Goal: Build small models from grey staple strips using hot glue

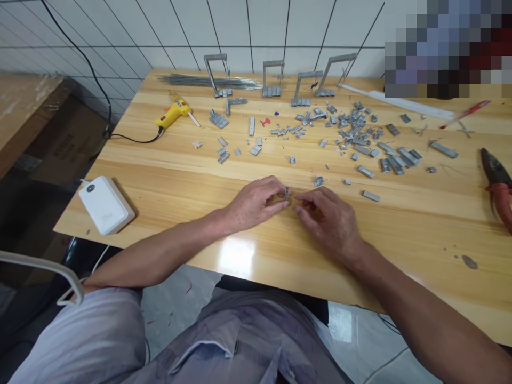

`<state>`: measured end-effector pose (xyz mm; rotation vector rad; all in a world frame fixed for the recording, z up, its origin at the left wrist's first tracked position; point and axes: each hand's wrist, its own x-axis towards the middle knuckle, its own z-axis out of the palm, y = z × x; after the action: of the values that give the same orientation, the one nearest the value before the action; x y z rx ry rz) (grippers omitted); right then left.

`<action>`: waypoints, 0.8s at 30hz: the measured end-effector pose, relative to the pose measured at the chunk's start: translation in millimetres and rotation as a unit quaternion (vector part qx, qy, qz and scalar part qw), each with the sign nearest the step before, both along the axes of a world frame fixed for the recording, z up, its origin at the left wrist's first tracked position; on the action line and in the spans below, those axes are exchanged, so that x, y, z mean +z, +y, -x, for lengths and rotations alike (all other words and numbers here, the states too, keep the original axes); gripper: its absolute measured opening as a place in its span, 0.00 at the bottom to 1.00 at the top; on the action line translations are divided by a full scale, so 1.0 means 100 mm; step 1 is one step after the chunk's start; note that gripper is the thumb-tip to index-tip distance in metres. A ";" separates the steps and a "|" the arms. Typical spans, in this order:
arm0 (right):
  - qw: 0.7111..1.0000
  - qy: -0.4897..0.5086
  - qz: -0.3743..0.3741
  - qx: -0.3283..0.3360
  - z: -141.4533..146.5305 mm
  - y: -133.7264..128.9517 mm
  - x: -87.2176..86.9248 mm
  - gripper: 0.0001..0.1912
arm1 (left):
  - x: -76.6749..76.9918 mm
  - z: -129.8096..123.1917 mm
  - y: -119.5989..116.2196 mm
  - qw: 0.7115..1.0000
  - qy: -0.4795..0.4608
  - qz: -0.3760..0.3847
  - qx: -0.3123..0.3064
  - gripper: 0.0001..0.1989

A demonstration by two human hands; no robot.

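Note:
Near the middle of the wooden table (180, 186), my left hand (258, 202) pinches a small grey metal piece (287, 192) between its fingertips. Just to the right, my right hand (330, 218) has its thumb and index finger curved and slightly apart, close to that piece, with nothing visible between them. A small grey cluster (318, 181) lies beyond my right hand, and a single small block (292, 159) lies a little farther back. Many grey pieces (358, 125) are scattered at the back right. Several upright grey frames (273, 90) stand along the back edge.
A yellow glue gun (174, 113) with a black cable lies at the back left, near a bundle of thin wires (208, 81). A white power bank (106, 205) sits at the left. Pliers (498, 186) and a red pen (466, 113) lie at the right.

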<state>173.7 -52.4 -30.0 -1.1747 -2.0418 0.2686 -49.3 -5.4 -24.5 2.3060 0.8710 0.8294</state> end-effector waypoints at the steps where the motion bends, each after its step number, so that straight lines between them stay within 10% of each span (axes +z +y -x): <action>1: 1.000 0.000 0.001 0.000 0.00 0.00 0.00 0.06 | -0.01 -0.01 0.00 1.000 0.000 0.001 -0.001 0.03; 12: 0.999 0.025 0.024 0.007 0.01 0.02 0.00 0.15 | -0.06 -0.08 0.04 0.998 0.063 -0.010 -0.005 0.05; 24: 0.987 0.123 0.100 0.009 -0.02 0.05 0.07 0.04 | -0.05 -0.08 0.04 0.997 0.077 0.000 -0.005 0.04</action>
<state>175.4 -47.6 -22.6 -1.1781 -1.8413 0.6094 -41.1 -1.7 -29.9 2.3980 0.9240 0.6540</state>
